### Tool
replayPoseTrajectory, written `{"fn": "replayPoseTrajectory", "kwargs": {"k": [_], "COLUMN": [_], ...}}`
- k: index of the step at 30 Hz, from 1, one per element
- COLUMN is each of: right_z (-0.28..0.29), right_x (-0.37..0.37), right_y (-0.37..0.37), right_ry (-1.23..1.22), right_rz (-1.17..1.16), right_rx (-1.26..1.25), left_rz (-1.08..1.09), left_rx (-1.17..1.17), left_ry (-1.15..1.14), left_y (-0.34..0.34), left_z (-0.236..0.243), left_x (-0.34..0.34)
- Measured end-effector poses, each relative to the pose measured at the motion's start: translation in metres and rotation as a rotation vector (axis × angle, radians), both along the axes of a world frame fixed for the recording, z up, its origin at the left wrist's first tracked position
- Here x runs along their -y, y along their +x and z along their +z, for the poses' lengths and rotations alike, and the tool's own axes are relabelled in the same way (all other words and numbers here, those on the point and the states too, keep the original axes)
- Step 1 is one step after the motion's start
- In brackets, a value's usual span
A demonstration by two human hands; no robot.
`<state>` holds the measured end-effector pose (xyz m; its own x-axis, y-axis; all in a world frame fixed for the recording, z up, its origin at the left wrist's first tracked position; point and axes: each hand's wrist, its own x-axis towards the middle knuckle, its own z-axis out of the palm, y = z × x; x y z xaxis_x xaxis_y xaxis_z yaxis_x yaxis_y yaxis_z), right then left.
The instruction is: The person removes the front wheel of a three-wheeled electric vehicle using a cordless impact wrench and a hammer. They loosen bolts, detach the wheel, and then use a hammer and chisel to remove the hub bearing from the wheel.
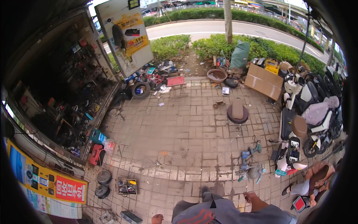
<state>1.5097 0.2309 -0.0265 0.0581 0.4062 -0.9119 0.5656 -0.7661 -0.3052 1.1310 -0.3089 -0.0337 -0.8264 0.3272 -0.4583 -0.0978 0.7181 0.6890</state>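
My left hand [157, 219] shows at the lower edge, cut off by the frame, with its fingers curled in; what they hold, if anything, is hidden. My right hand [251, 196] hangs over the paving beside my body, its fingers bent together, and I cannot make out whether something small is in them. Ahead of the right hand lie a clear plastic jug [256, 172], a blue power tool [244, 155] and a green cordless drill [256, 148]. Off to the left of my left hand sits an open box [128, 186] of small tools.
Two small wheels [103, 177] lie beside a red case [96, 154] at the left. A low stool [237, 111] with a brown cushion stands ahead. Electric scooters [313, 112] line the right side, near a seated person [317, 179]. A cluttered workshop doorway [67, 97] is at left.
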Motion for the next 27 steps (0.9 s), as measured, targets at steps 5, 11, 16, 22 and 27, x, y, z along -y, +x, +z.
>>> {"fn": "replayPoseTrajectory", "kwargs": {"k": [5, 11, 16, 22, 27], "right_z": [0.081, 0.132, 0.061, 0.015, -0.029], "right_x": [-0.146, -0.182, -0.213, -0.231, -0.274], "right_y": [-0.325, -0.622, -0.653, -0.606, -0.66], "right_ry": [0.257, 0.335, 0.29, 0.258, 0.288], "right_rz": [0.273, 0.553, 0.422, 0.275, 0.229], "right_rx": [-0.509, -0.687, -0.433, 0.055, 0.036], "left_rz": [-0.103, 0.104, 0.236, 0.352, 0.379], "left_rx": [0.111, 0.316, 0.32, 0.263, 0.227], "left_ry": [-0.211, -0.119, 0.077, 0.22, 0.187], "left_y": [-0.051, -0.304, -0.513, -0.699, -0.804], "left_z": [0.025, 0.008, 0.009, 0.012, 0.006], "left_x": [-0.01, -0.143, -0.251, -0.318, -0.388]}}
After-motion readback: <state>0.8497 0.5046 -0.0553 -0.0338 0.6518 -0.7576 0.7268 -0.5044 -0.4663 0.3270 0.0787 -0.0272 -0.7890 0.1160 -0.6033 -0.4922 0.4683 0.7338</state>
